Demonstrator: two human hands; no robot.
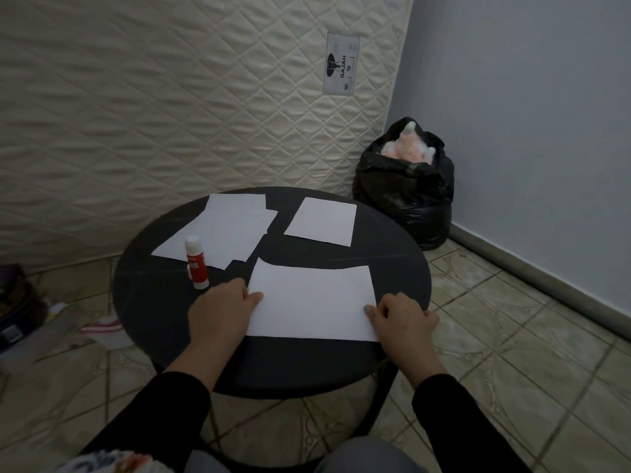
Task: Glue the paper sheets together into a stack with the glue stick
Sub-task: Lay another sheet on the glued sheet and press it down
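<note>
Item: glue stick (197, 263), capped, upright, just beyond left hand (220, 310), the nearer. Both hands flat, fingers (254, 297) pinning near sheet (312, 300); right hand (403, 319) opposite edge.

Paper sheet (310, 302) pinned between left hand (222, 310) and right hand (403, 319): matt white, smooth. Table (273, 363) under it: dark, matt, faint scuffs. Glue stick (196, 262) just beyond left hand: glossy plastic, red label. Both sleeves black cloth.
</note>
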